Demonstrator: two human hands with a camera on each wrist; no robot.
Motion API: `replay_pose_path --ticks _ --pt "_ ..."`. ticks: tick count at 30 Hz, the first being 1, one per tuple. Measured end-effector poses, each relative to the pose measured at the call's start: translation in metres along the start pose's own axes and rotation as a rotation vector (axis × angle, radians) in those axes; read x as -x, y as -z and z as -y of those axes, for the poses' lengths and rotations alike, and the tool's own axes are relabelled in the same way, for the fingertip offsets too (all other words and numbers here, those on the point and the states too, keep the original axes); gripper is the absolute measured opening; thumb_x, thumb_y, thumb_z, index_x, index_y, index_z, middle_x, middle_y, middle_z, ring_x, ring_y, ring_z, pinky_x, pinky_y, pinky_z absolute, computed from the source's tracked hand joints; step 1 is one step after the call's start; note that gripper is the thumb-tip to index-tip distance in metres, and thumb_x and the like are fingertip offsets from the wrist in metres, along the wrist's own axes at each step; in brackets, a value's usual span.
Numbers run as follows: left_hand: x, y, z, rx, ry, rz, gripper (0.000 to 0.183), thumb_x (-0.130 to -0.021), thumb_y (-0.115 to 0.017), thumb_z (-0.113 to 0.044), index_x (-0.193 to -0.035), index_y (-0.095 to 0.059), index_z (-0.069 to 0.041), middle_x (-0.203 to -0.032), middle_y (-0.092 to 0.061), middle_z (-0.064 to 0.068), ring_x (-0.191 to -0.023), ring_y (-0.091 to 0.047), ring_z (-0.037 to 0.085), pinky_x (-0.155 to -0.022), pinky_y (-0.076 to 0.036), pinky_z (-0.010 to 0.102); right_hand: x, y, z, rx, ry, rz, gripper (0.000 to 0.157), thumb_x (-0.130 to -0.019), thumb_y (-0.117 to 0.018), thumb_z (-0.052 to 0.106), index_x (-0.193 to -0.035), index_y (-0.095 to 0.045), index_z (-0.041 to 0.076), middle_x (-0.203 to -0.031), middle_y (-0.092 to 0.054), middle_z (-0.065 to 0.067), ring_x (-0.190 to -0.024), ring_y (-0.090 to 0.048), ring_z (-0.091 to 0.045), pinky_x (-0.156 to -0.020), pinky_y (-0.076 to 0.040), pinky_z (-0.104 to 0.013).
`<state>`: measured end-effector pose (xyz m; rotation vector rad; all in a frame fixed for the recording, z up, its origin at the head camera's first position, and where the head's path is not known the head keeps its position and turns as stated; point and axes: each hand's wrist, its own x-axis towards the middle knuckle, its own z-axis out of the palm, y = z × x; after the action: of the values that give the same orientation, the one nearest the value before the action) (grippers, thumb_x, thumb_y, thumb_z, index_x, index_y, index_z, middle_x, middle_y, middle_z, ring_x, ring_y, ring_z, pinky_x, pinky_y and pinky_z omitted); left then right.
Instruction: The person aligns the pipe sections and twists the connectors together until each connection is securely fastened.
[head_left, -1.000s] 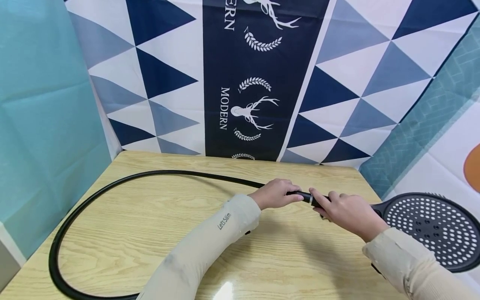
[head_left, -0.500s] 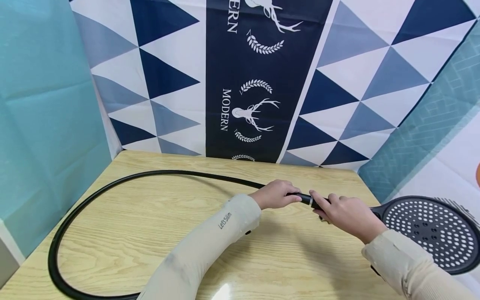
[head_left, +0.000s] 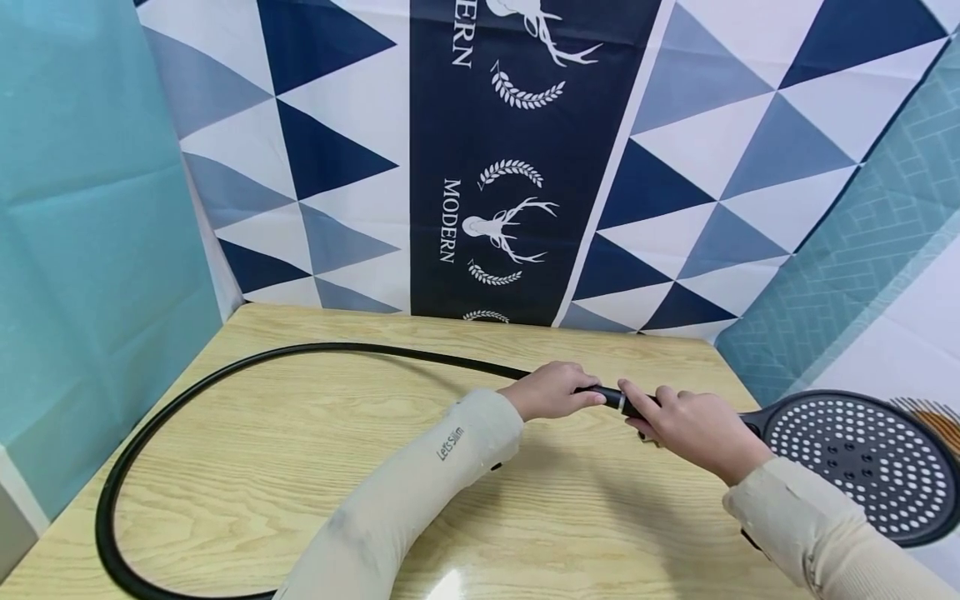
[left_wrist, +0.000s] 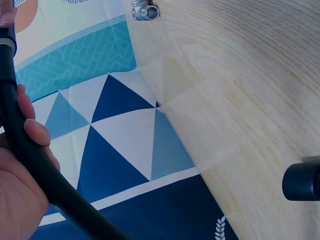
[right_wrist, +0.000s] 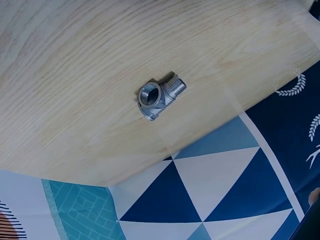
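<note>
My left hand (head_left: 547,390) grips a thick black hose (head_left: 360,347) close to its end, fingers curled round it in the left wrist view. Just right of it, my right hand (head_left: 690,427) holds the black handle of a large perforated shower head (head_left: 855,458). Hose end and handle lie in one line between the hands, with a silver ring (head_left: 622,401) at the joint. Much of the handle is hidden under the right fingers. A silver threaded pipe fitting (right_wrist: 156,97) with a side opening lies on the table, mostly behind the right hand in the head view.
The hose runs in a wide loop over the left half of the wooden table (head_left: 450,333). In the left wrist view a short black cylinder (left_wrist: 301,182) sits on the tabletop. Patterned cloth (head_left: 487,167) hangs behind the table and a turquoise one (head_left: 97,208) at left.
Both hands keep their hold on the hose and the handle, almost without moving. The head view has shifted slightly against the background.
</note>
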<state>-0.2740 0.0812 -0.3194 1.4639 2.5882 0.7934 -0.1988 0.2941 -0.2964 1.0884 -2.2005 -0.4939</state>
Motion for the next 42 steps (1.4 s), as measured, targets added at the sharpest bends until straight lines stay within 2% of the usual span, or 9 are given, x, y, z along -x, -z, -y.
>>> replay_pose_path --ticks 4,8,16,23,26,30,32,37,42 --pt "-0.0008 0.0002 -0.001 -0.001 0.035 0.01 0.023 -0.1 -0.053 -0.026 -0.094 -0.068 -0.009 -0.071 -0.048 -0.004 -0.07 -0.044 0.008 -0.064 -0.034 0.017 0.0007 -0.0028 0.0018 -0.005 -0.008 -0.008 0.068 -0.106 -0.008 0.041 -0.113 -0.062 0.002 -0.055 -0.039 -0.006 -0.035 -0.031 -0.014 -0.03 -0.027 -0.028" --pt "-0.0029 -0.0017 -0.0013 0.002 0.059 0.0 0.023 -0.099 -0.054 -0.027 -0.098 -0.07 -0.01 -0.073 -0.051 -0.004 -0.071 -0.046 0.007 -0.066 -0.035 0.017 0.002 -0.0029 0.0007 -0.004 -0.001 -0.005 0.069 -0.106 -0.007 0.041 -0.113 -0.063 0.001 -0.055 -0.038 -0.005 -0.035 -0.029 -0.013 -0.03 -0.026 -0.027" --pt "-0.0051 -0.0034 -0.0012 0.026 0.105 -0.053 0.026 -0.096 -0.06 -0.026 -0.113 -0.07 -0.01 -0.092 -0.064 -0.004 -0.079 -0.051 0.006 -0.071 -0.039 0.017 0.0014 -0.0039 -0.0044 -0.002 0.017 0.002 0.07 -0.105 -0.006 0.041 -0.115 -0.063 0.001 -0.055 -0.039 -0.005 -0.035 -0.03 -0.013 -0.031 -0.026 -0.026" --pt "-0.0005 -0.0054 0.0002 -0.018 0.079 -0.122 0.024 -0.094 -0.063 -0.026 -0.11 -0.071 -0.011 -0.092 -0.065 -0.002 -0.08 -0.053 0.007 -0.072 -0.039 0.016 -0.001 -0.0044 -0.0061 -0.011 0.026 0.007 0.07 -0.105 -0.005 0.041 -0.115 -0.063 0.002 -0.055 -0.041 -0.006 -0.035 -0.031 -0.014 -0.031 -0.028 -0.027" --pt "-0.0001 -0.0052 0.0017 -0.003 0.078 -0.098 0.025 -0.097 -0.058 -0.025 -0.113 -0.069 -0.01 -0.089 -0.061 -0.002 -0.078 -0.051 0.007 -0.071 -0.038 0.016 -0.0021 -0.0042 -0.0064 -0.019 0.025 0.009 0.071 -0.105 -0.005 0.041 -0.116 -0.063 0.002 -0.055 -0.041 -0.006 -0.035 -0.031 -0.014 -0.031 -0.028 -0.027" --pt "-0.0042 -0.0053 0.0031 0.001 0.064 -0.005 0.026 -0.102 -0.048 -0.023 -0.111 -0.068 -0.009 -0.082 -0.053 -0.001 -0.075 -0.047 0.009 -0.069 -0.036 0.017 0.0001 -0.0036 -0.0071 -0.031 0.024 0.024 0.072 -0.105 -0.005 0.042 -0.116 -0.064 0.003 -0.055 -0.04 -0.005 -0.035 -0.03 -0.012 -0.031 -0.027 -0.026" --pt "-0.0066 -0.006 0.0038 0.007 0.061 0.011 0.027 -0.102 -0.047 -0.023 -0.11 -0.068 -0.008 -0.083 -0.054 -0.002 -0.076 -0.047 0.009 -0.07 -0.036 0.017 0.0017 -0.0038 -0.0073 -0.031 0.019 0.027 0.072 -0.104 -0.005 0.043 -0.116 -0.064 0.004 -0.055 -0.039 -0.004 -0.035 -0.029 -0.012 -0.031 -0.026 -0.026" --pt "-0.0089 -0.0065 0.0045 0.0 0.049 -0.02 0.025 -0.1 -0.053 -0.022 -0.112 -0.069 -0.008 -0.088 -0.06 -0.002 -0.079 -0.051 0.008 -0.072 -0.038 0.017 0.0038 -0.0066 -0.0073 -0.02 0.012 0.009 0.07 -0.105 -0.007 0.042 -0.115 -0.064 0.004 -0.055 -0.04 -0.005 -0.035 -0.029 -0.012 -0.031 -0.025 -0.026" --pt "-0.0088 -0.0065 0.004 -0.038 -0.007 -0.047 0.023 -0.098 -0.056 -0.023 -0.111 -0.069 -0.008 -0.084 -0.058 -0.002 -0.076 -0.049 0.008 -0.07 -0.037 0.016 0.0054 -0.008 -0.0081 -0.021 0.009 -0.004 0.069 -0.105 -0.008 0.042 -0.114 -0.064 0.002 -0.055 -0.04 -0.005 -0.035 -0.029 -0.013 -0.03 -0.025 -0.027"
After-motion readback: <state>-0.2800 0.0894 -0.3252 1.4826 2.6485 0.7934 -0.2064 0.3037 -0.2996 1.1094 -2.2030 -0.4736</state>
